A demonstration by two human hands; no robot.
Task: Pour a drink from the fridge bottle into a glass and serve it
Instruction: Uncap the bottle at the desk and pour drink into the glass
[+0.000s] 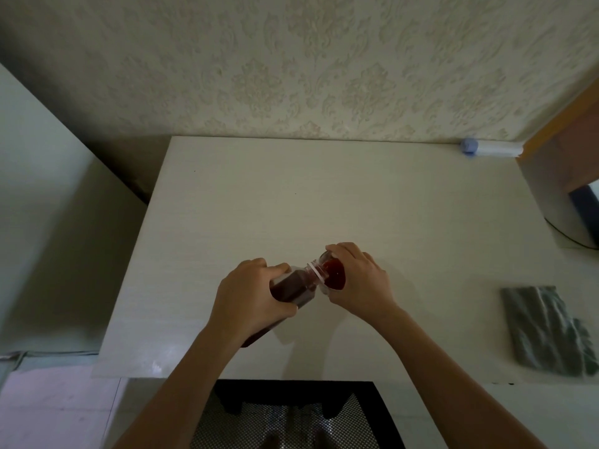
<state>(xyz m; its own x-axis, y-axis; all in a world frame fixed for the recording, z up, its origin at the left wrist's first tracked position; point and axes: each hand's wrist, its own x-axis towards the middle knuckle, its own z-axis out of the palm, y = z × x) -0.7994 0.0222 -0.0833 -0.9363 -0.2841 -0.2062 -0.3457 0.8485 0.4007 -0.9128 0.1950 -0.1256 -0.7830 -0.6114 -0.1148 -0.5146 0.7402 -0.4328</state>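
Note:
A clear bottle (293, 286) of dark red drink is tilted with its mouth toward the right, gripped around the body by my left hand (249, 293). Its open neck rests at the rim of a small glass (334, 275), which holds red liquid. My right hand (359, 280) wraps around the glass from the right and hides most of its wall. Both sit low over the white table (291, 205), near its front edge. No cap is visible on the bottle.
A folded grey-green cloth (547, 332) lies at the table's right front. A white roll with a blue end (489, 148) lies against the patterned wall at the back right. A wooden-framed object (564, 176) stands at the far right. A black chair seat (285, 416) is below.

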